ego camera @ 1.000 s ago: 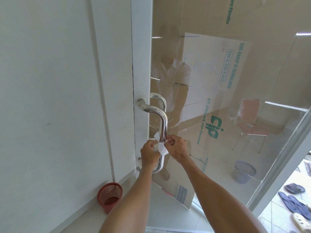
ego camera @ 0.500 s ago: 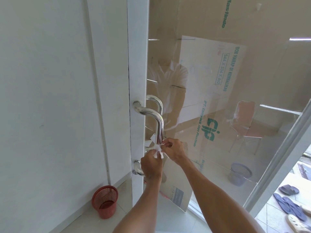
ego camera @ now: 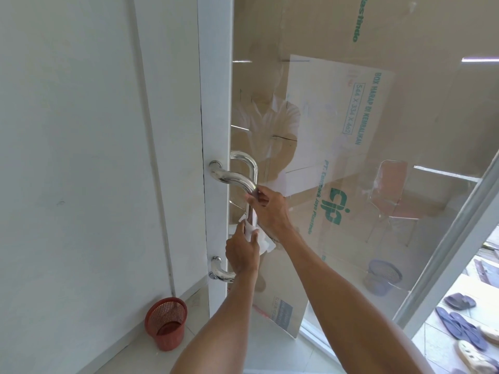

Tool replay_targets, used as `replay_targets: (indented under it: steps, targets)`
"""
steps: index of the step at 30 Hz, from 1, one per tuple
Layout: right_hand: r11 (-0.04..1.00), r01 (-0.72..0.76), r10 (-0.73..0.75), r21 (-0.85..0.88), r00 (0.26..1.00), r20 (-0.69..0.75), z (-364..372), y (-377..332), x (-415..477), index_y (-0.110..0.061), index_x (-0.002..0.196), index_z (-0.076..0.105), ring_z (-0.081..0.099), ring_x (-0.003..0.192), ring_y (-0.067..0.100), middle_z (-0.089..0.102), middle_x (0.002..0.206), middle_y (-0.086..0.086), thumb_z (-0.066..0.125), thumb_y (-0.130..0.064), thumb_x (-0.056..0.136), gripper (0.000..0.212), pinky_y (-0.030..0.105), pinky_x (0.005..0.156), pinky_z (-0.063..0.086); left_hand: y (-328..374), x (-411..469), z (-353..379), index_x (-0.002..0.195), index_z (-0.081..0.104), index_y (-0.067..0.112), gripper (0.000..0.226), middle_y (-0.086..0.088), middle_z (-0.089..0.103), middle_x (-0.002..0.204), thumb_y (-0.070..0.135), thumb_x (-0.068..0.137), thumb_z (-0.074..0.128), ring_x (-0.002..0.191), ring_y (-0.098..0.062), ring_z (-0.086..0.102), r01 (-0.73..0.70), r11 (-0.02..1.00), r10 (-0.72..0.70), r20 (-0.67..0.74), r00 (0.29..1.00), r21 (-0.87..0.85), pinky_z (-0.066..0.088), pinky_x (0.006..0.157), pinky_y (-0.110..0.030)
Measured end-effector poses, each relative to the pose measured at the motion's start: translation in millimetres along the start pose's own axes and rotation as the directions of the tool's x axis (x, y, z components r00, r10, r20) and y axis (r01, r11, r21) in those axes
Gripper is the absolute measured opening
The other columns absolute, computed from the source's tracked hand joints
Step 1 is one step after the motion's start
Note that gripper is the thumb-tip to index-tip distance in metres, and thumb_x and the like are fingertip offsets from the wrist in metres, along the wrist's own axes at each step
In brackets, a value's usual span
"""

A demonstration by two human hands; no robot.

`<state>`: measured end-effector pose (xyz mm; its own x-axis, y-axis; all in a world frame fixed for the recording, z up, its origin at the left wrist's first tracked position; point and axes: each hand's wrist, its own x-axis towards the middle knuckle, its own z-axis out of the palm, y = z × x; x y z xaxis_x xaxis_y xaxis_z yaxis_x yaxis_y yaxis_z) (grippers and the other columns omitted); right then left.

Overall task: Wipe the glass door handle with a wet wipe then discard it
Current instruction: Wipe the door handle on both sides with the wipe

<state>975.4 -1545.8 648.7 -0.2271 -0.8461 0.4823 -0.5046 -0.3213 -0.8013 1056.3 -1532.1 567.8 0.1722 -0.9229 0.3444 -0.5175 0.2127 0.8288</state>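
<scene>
Door handle (ego camera: 232, 178) held at upper bend by right hand (ego camera: 270, 209); left hand (ego camera: 241, 255) pinches wet wipe (ego camera: 263, 242) below.

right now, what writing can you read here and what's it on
"BOX HARAP DI KEMBALIKAN": white cardboard.
"544 X 334 X 462": same cardboard, boxed.
"cjp": same, green logo.
"PT. ... Jaya Plastindo": same; second word unclear.
"...lastindo": brown cardboard above, cut off.
Label at the lower edge: too blurred.
</scene>
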Motion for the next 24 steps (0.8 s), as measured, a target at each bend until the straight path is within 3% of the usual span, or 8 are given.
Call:
replay_targets:
  steps: [2,7,11,14,18,21,24]
  targets:
    - [1.000,0.004,-0.004,-0.009,1.000,-0.002,-2,2,3,-0.020,0.073,0.060,0.066,0.068,0.000,0.070,0.071,-0.009,0.071,-0.038,0.083,0.024,0.016,0.071,0.050,-12,-6,4,0.112,0.066,0.012,0.029,-0.006,0.073,0.106,0.030,0.090,0.065,0.099,-0.029,0.067,0.013,0.999,-0.017,0.060,0.998,0.053,0.052,0.081,-0.036]
    - [0.998,0.004,-0.003,-0.064,1.000,0.010,-3,7,4,-0.020,0.074,0.059,0.069,0.080,0.004,0.072,0.078,-0.008,0.071,-0.038,0.083,0.023,0.028,0.084,0.056,-51,-26,6,0.098,0.068,0.000,0.018,-0.014,0.072,0.098,0.013,0.090,0.059,0.092,-0.027,0.069,0.196,0.945,-0.269,0.283,0.920,0.260,0.051,0.069,-0.030]
    - [0.997,0.007,-0.006,-0.072,1.000,0.017,-5,6,3,-0.019,0.077,0.061,0.069,0.083,0.003,0.073,0.081,-0.008,0.072,-0.037,0.082,0.023,0.030,0.085,0.056,-33,-23,5,0.089,0.069,-0.001,0.018,-0.014,0.074,0.092,0.016,0.087,0.066,0.087,-0.029,0.069,0.102,0.992,-0.113,0.164,0.980,0.075,0.054,0.076,-0.037]
    - [0.997,-0.011,0.011,-0.081,1.000,0.008,-5,3,3,-0.021,0.075,0.060,0.069,0.081,0.001,0.073,0.080,-0.010,0.073,-0.037,0.081,0.021,0.030,0.084,0.057,-15,-7,2,0.101,0.070,0.002,0.026,-0.007,0.075,0.094,0.019,0.082,0.074,0.085,-0.022,0.071,-0.008,0.991,0.019,0.082,0.996,-0.133,0.056,0.079,-0.035]
    - [0.996,-0.022,0.021,-0.083,1.000,-0.009,-3,3,4,-0.024,0.073,0.059,0.070,0.082,0.003,0.073,0.081,-0.008,0.073,-0.038,0.081,0.021,0.031,0.082,0.057,-12,-2,5,0.107,0.065,0.008,0.036,-0.003,0.074,0.102,0.018,0.076,0.081,0.091,-0.014,0.070,-0.047,0.933,0.039,-0.029,0.999,-0.356,0.057,0.084,-0.028]
    - [0.996,-0.016,0.016,-0.087,1.000,-0.006,-4,3,5,-0.026,0.072,0.058,0.069,0.083,0.003,0.073,0.082,-0.007,0.073,-0.038,0.082,0.022,0.025,0.081,0.056,-20,-8,13,0.091,0.058,0.011,0.038,-0.003,0.071,0.085,0.023,0.069,0.086,0.075,-0.017,0.067,0.011,0.928,-0.034,-0.055,0.998,-0.374,0.054,0.070,-0.023]
    - [0.996,0.002,-0.002,-0.084,1.000,-0.006,-5,4,4,-0.023,0.074,0.060,0.069,0.084,0.003,0.074,0.084,-0.006,0.073,-0.036,0.082,0.020,0.019,0.078,0.054,-32,-18,22,0.076,0.061,0.008,0.031,-0.005,0.068,0.070,0.026,0.069,0.086,0.062,-0.022,0.063,0.059,0.946,-0.088,-0.077,0.993,-0.319,0.041,0.055,-0.015]
